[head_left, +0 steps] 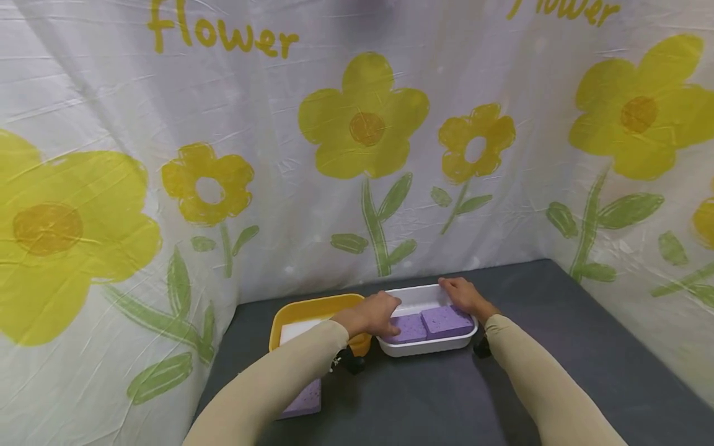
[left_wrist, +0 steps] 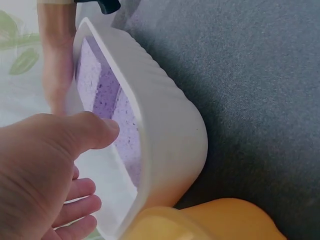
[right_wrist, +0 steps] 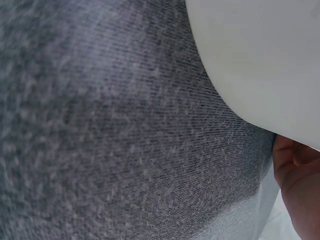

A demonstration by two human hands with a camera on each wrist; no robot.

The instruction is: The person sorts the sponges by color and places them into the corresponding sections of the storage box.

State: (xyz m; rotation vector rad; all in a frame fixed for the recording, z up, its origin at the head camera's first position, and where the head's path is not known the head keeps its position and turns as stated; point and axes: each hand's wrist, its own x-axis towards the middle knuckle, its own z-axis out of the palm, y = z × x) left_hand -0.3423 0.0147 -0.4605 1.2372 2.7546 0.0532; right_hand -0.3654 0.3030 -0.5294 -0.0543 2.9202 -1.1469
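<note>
A white tub (head_left: 426, 349) stands on the dark table, with two purple sponges (head_left: 446, 321) lying side by side in it. Over its left end is my left hand (head_left: 370, 314), thumb out above the sponges. In the left wrist view, that hand's fingers (left_wrist: 82, 205) are loosely bent, with nothing between them and the thumb. My right hand (head_left: 467, 298) grips the tub's right end near the back corner. In the right wrist view its curled fingers (right_wrist: 285, 155) show against the outer wall, partly hidden by the tub.
A yellow tub (head_left: 318, 303) with a white block (head_left: 298, 330) inside stands just left of the white one, partly behind my left arm. Another purple sponge (head_left: 305, 399) lies on the table (head_left: 407, 402) nearer me. A flower-printed curtain (head_left: 268, 124) closes off the back and sides.
</note>
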